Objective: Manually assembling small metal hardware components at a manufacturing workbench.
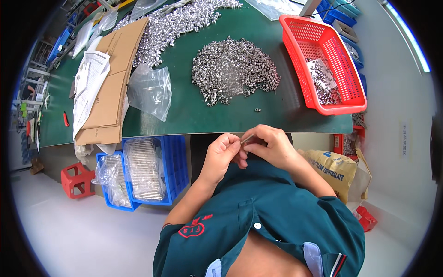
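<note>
Just off the near edge of the green table (221,124), my two hands meet in front of my body. My left hand (222,156) is closed, its thumb pressed to the fingers at one end of a thin metal piece (248,138). My right hand (272,147) pinches the same piece from the other side. Fingers hide most of it, so its full shape cannot be made out. Beyond the hands lies a round pile of small metal sleeves (256,62), with a couple of loose sleeves (257,110) nearer the edge.
A red perforated basket (337,110) with metal parts stands at the right. Flattened cardboard (108,106), papers (96,69) and a clear plastic bag (152,90) lie left. Behind is a larger heap of shiny parts (170,25). Blue crates (177,171) and a red stool (77,182) stand below.
</note>
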A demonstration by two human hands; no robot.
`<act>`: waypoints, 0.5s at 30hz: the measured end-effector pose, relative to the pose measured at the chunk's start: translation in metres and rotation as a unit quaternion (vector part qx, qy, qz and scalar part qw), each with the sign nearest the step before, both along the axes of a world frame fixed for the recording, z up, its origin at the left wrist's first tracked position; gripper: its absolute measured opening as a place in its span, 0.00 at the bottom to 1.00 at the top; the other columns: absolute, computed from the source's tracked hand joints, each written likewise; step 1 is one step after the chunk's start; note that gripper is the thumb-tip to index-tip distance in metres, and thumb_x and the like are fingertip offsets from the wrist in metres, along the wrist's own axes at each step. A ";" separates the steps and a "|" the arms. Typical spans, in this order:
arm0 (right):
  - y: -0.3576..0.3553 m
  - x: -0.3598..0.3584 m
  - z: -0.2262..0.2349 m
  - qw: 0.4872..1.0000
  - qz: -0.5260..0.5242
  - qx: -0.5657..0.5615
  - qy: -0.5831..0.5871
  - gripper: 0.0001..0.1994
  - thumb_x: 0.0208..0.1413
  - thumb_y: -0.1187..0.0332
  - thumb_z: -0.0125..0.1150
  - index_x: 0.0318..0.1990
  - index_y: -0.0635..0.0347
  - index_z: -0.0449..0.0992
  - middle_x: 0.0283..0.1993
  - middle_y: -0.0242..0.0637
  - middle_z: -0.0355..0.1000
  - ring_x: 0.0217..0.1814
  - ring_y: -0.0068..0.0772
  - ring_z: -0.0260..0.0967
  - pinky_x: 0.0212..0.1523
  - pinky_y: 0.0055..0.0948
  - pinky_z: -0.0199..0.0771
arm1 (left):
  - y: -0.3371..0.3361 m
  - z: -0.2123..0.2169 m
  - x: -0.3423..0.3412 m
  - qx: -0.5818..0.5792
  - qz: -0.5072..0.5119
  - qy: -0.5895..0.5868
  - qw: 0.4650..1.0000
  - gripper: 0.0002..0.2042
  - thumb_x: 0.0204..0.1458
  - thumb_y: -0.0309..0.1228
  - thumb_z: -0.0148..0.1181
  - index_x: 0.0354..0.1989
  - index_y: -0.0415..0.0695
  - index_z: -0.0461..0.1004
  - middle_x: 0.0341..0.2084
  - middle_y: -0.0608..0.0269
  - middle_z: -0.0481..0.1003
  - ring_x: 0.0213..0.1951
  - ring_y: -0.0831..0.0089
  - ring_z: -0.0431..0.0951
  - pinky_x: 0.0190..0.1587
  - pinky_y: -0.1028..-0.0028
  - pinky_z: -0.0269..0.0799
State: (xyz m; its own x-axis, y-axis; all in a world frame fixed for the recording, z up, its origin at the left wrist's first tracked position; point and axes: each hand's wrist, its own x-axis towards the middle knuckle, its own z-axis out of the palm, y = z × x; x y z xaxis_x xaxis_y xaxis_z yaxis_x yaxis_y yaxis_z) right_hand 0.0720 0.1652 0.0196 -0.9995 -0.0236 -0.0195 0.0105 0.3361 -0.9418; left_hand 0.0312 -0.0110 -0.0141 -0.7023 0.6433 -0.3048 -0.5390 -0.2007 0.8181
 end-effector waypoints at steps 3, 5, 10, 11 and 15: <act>0.016 -0.008 0.000 0.986 -0.092 0.120 0.072 0.10 0.43 0.78 0.63 0.36 0.63 0.74 0.30 0.39 0.70 0.30 0.34 0.72 0.30 0.28 0.72 | -0.003 -0.001 -0.002 0.002 0.015 -0.014 1.000 0.08 0.59 0.29 0.48 0.37 0.36 0.67 0.23 0.59 0.73 0.22 0.74 0.74 0.26 0.77 0.73; 0.026 -0.018 -0.008 0.963 -0.129 0.203 0.124 0.10 0.43 0.77 0.63 0.36 0.62 0.74 0.30 0.40 0.70 0.30 0.37 0.72 0.31 0.29 0.73 | -0.003 -0.002 -0.002 0.000 0.023 -0.012 1.000 0.08 0.59 0.30 0.48 0.36 0.37 0.67 0.22 0.59 0.73 0.22 0.74 0.74 0.26 0.77 0.73; 0.029 -0.032 -0.025 0.936 -0.135 0.283 0.158 0.09 0.42 0.73 0.65 0.33 0.59 0.74 0.30 0.37 0.70 0.29 0.39 0.71 0.30 0.33 0.72 | -0.002 -0.003 -0.003 -0.002 0.034 -0.018 0.999 0.08 0.59 0.31 0.49 0.36 0.37 0.67 0.22 0.59 0.73 0.21 0.74 0.74 0.25 0.77 0.73; 0.028 -0.033 -0.027 0.928 -0.146 0.300 0.166 0.08 0.42 0.73 0.65 0.32 0.58 0.74 0.29 0.35 0.70 0.29 0.39 0.71 0.29 0.33 0.71 | -0.003 -0.003 -0.003 -0.003 0.036 -0.018 0.999 0.08 0.59 0.31 0.49 0.36 0.37 0.67 0.22 0.59 0.73 0.21 0.74 0.74 0.25 0.77 0.73; 0.027 -0.034 -0.028 0.919 -0.164 0.322 0.158 0.07 0.41 0.72 0.66 0.29 0.58 0.74 0.28 0.35 0.70 0.30 0.40 0.71 0.29 0.34 0.71 | -0.005 -0.006 -0.003 -0.003 0.046 -0.013 0.999 0.08 0.59 0.31 0.50 0.36 0.38 0.67 0.22 0.59 0.73 0.21 0.74 0.74 0.24 0.77 0.72</act>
State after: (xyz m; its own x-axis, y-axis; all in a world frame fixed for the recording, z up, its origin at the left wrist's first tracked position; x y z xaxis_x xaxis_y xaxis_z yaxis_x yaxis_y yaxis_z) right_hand 0.0376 0.1920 -0.0085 -0.9092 0.1949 0.3679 -0.0284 0.8526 -0.5218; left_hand 0.0286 -0.0163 -0.0206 -0.7497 0.5755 -0.3268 -0.5397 -0.2458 0.8052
